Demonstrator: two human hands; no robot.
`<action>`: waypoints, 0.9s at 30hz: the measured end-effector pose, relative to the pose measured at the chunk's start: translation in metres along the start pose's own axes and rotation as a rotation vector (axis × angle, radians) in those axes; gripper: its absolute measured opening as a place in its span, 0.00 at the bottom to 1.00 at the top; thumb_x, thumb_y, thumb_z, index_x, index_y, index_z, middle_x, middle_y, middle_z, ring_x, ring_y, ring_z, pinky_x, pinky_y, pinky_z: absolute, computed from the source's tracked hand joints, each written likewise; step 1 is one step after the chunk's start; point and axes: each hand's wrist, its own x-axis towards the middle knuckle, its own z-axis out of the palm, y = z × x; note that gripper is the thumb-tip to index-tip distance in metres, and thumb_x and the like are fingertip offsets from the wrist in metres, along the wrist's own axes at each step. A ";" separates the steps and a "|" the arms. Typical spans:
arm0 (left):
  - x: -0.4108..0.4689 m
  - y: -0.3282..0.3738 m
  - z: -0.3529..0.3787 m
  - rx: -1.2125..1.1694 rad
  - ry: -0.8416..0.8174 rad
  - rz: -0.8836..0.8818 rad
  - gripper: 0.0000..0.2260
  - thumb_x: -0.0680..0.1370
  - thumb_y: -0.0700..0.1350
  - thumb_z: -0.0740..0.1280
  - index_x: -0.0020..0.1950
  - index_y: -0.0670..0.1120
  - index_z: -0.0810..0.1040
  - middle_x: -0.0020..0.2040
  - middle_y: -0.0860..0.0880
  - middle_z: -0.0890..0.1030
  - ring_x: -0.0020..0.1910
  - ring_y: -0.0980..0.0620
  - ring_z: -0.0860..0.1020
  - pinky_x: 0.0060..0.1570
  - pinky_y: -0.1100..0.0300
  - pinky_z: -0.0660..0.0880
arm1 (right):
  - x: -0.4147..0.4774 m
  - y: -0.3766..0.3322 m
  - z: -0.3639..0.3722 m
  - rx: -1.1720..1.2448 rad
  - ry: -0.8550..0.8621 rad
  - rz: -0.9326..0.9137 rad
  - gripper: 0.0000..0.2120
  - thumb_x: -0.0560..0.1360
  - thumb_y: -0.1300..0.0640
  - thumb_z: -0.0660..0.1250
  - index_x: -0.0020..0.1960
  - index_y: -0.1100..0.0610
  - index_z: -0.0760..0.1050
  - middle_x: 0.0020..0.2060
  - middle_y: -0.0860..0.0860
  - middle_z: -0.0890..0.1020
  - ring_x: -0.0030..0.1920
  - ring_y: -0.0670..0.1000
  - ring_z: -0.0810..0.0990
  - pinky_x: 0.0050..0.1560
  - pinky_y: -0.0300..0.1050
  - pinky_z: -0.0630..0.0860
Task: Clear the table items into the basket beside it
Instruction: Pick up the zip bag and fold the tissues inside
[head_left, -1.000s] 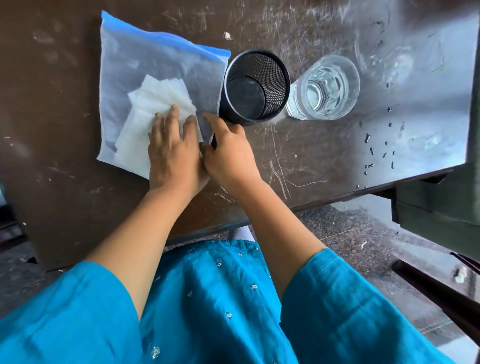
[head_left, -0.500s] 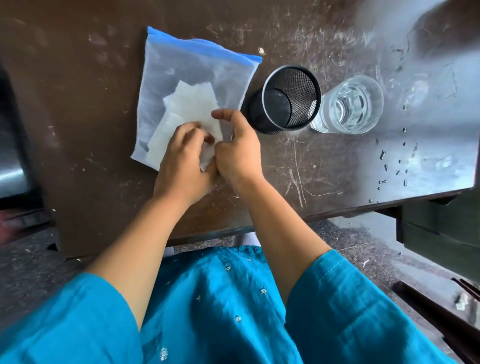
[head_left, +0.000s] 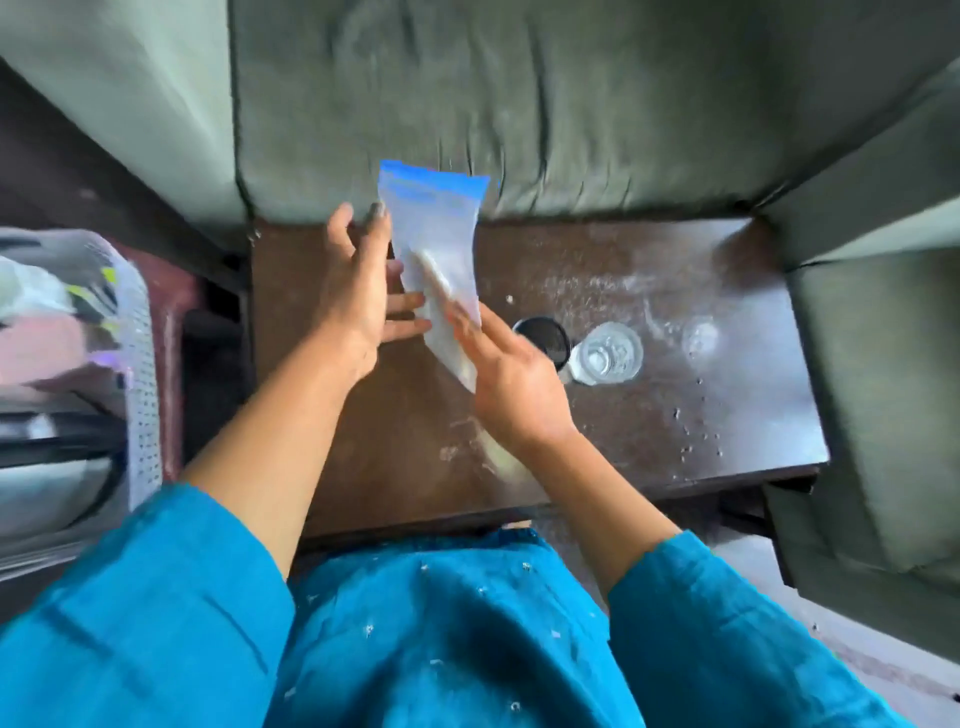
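You are looking down on a dark brown table (head_left: 649, 415) whose scratched top shines with pale glare and a scatter of small droplets toward three o'clock. At twelve o'clock a grey-green sofa (head_left: 519, 104) with creased cushions runs along the table's far edge, and another grey-green cushion (head_left: 883, 364) stands at three o'clock. The grey floor (head_left: 857, 639) shows at five o'clock.
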 end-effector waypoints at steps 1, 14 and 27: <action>-0.006 0.019 -0.001 -0.022 -0.031 -0.025 0.24 0.73 0.65 0.58 0.68 0.63 0.59 0.58 0.47 0.75 0.46 0.42 0.82 0.42 0.43 0.80 | -0.005 -0.006 -0.012 -0.063 0.010 -0.075 0.33 0.66 0.71 0.61 0.70 0.57 0.66 0.69 0.53 0.70 0.40 0.63 0.78 0.33 0.54 0.79; -0.085 0.161 0.012 0.771 0.130 0.656 0.19 0.67 0.33 0.64 0.57 0.44 0.78 0.58 0.45 0.80 0.56 0.45 0.76 0.46 0.62 0.69 | 0.009 -0.056 -0.153 0.209 0.318 -0.083 0.15 0.71 0.54 0.66 0.31 0.63 0.76 0.58 0.62 0.76 0.54 0.53 0.77 0.53 0.41 0.72; -0.093 0.195 0.041 1.076 0.029 0.959 0.28 0.66 0.34 0.66 0.66 0.42 0.68 0.61 0.40 0.73 0.57 0.40 0.74 0.51 0.52 0.71 | 0.067 -0.107 -0.224 0.235 0.196 0.348 0.14 0.72 0.63 0.61 0.58 0.59 0.68 0.43 0.50 0.75 0.41 0.51 0.72 0.31 0.39 0.62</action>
